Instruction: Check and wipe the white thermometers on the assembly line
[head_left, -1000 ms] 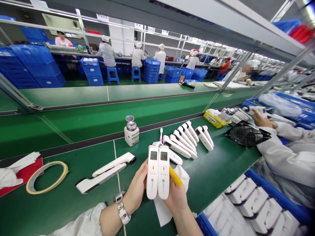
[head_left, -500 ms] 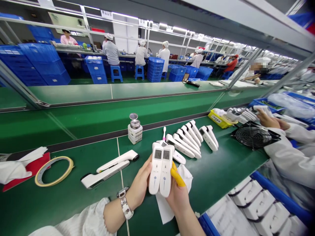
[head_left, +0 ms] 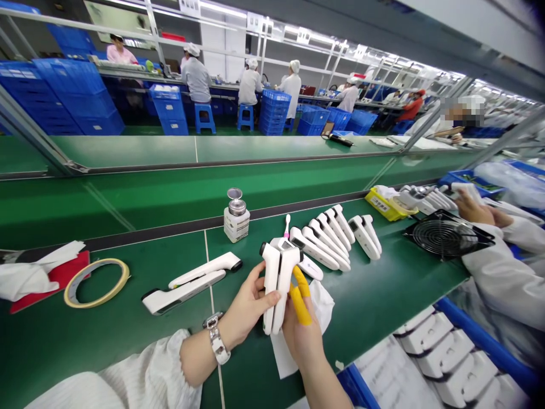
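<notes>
Two white handheld thermometers stand side by side between my hands, turned edge-on with their black sensor ends pointing outward. My left hand (head_left: 247, 304) is closed on the left thermometer (head_left: 271, 278), its thumb across the handle. Yellow finger covers show on my right hand (head_left: 302, 329), which grips the right thermometer (head_left: 287, 275). Just behind them lies another thermometer (head_left: 312, 268), partly hidden, and a white and pink toothbrush (head_left: 287, 225). A crumpled white cloth (head_left: 322, 304) is beside my right hand. Two more thermometers (head_left: 187, 292) rest to the left.
Several thermometers (head_left: 326, 241) are lined up behind. Around them are a pump bottle (head_left: 237, 222), tape roll (head_left: 70, 289), yellow bin (head_left: 385, 207) and black fan (head_left: 445, 236). A co-worker's hand (head_left: 472, 207) is at right; a blue crate (head_left: 506, 355) holds white parts.
Both thermometers have turned from showing their screens to edge-on, with sensor ends now outward. My left thumb has moved across the handle. The view has shifted slightly.
</notes>
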`<state>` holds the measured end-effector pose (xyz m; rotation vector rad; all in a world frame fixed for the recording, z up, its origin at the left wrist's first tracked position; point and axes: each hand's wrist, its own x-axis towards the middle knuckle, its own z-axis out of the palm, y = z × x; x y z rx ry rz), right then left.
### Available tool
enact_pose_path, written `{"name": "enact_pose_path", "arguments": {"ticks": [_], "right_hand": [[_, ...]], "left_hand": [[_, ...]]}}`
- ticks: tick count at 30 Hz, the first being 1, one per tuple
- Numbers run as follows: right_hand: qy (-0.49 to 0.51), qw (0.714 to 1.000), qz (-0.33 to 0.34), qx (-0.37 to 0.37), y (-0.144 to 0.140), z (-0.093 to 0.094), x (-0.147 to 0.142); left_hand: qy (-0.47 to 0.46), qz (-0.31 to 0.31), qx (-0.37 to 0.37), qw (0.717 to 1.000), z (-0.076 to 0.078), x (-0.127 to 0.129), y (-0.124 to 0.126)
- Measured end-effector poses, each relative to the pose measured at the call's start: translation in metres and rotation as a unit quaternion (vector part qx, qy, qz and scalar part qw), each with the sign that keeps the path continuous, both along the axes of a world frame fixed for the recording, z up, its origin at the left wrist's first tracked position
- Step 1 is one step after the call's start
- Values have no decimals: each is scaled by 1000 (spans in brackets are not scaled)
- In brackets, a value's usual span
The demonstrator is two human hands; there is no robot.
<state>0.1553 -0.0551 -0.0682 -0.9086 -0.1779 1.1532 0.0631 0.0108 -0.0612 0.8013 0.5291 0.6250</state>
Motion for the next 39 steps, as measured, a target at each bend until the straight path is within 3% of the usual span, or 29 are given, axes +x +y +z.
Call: {"name": "enact_pose_path", "arguments": {"ticks": [9, 21, 33, 39], "right_hand": [[-5, 1000, 3, 3, 3, 11, 2], [36, 996, 73, 36, -5, -12, 20], [12, 998, 49, 36, -4, -2, 18], [47, 997, 37, 56, -2, 5, 17]], "left_hand": [[-12, -30, 13, 999, 2, 0, 3], [17, -49, 28, 998, -6, -2, -1], [19, -44, 37, 998, -12, -2, -2], [23, -44, 46, 998, -4, -3, -2]]}}
